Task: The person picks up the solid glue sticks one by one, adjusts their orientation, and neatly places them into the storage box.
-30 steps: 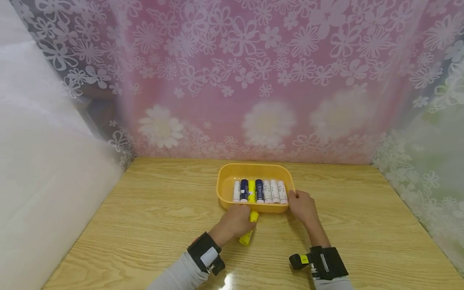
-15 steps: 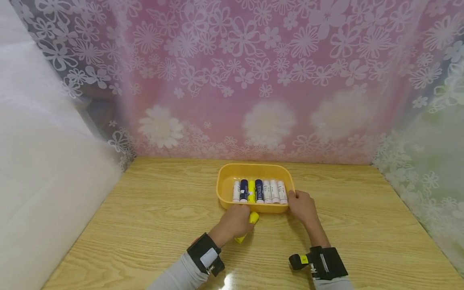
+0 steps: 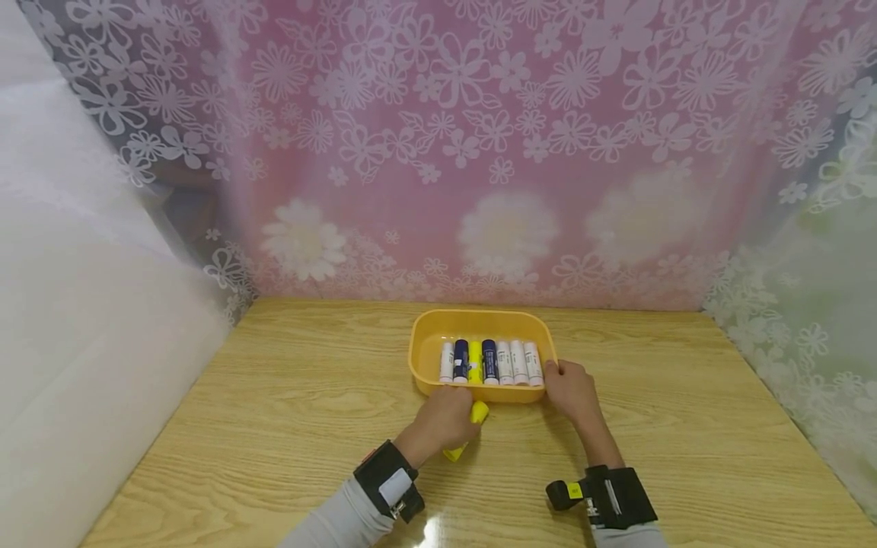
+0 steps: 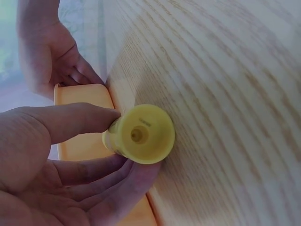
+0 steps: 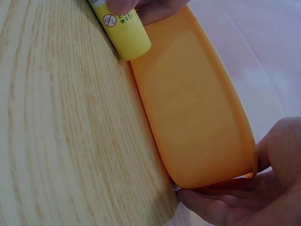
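Note:
My left hand [image 3: 444, 417] holds a yellow glue stick [image 3: 479, 412] between thumb and fingers, just in front of the bin. The left wrist view shows the glue stick's hollow round end [image 4: 157, 141] with a small knob inside. My right hand [image 3: 572, 387] grips the right end of an orange-yellow plastic bin [image 3: 493, 393]. In the right wrist view its thumb is by the rim and its fingers [image 5: 207, 205] lie along the end wall. Inside the bin a row of glue sticks lies side by side: white ones [image 3: 519, 362], dark blue ones [image 3: 489, 361] and a yellow one [image 3: 476, 361].
The bin stands on a wood-grain table [image 3: 308, 380] towards the back edge. Behind it hangs a pink flowered curtain [image 3: 411, 190]. A white sheet [image 3: 89, 304] borders the left side, and patterned sheeting [image 3: 808, 304] the right.
The lower end of the yellow glue stick has swung a little to the left in my left hand since a second ago. My right hand and the bin have stayed put.

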Tool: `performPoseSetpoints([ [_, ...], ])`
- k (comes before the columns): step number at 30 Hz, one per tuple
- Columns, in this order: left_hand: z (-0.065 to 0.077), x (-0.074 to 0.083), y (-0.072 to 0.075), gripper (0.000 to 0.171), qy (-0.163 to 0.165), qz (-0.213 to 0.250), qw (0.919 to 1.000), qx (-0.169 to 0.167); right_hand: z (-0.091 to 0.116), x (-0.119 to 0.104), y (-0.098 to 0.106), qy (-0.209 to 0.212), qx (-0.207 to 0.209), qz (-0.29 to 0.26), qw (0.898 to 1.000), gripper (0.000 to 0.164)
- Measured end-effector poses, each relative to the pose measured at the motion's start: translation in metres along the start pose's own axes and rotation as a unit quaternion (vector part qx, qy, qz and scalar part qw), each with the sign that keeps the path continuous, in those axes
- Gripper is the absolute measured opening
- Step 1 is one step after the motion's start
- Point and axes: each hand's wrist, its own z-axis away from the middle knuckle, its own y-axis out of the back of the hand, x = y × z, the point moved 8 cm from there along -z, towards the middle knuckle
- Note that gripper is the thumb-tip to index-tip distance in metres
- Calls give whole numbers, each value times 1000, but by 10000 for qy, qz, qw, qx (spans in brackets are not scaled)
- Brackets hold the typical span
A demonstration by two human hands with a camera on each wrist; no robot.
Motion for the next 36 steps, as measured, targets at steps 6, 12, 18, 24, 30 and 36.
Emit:
performPoseSetpoints([
  [6, 1, -2, -1, 25, -21, 104, 9999, 30, 0, -1, 0, 35, -14, -20, 10000, 46],
  [12, 1, -3, -1, 24, -54, 298, 9995, 87, 0, 0, 0, 4, -9, 50, 10000, 47],
  [18, 0, -2, -1, 24, -185, 149, 9997, 91, 0, -1, 0, 29, -18, 56, 10000, 47],
  [24, 0, -1, 2, 22, -236, 55, 9997, 53, 0, -1, 0, 39, -51, 26, 10000, 47],
  [30, 2, 1, 4, 20, -285, -92, 9995, 38, 0, -1, 0, 25, -71, 27, 10000, 48],
  [36, 4, 6, 8, 17, -382, -149, 9991, 46, 0, 0, 0, 27, -52, 20, 10000, 48],
])
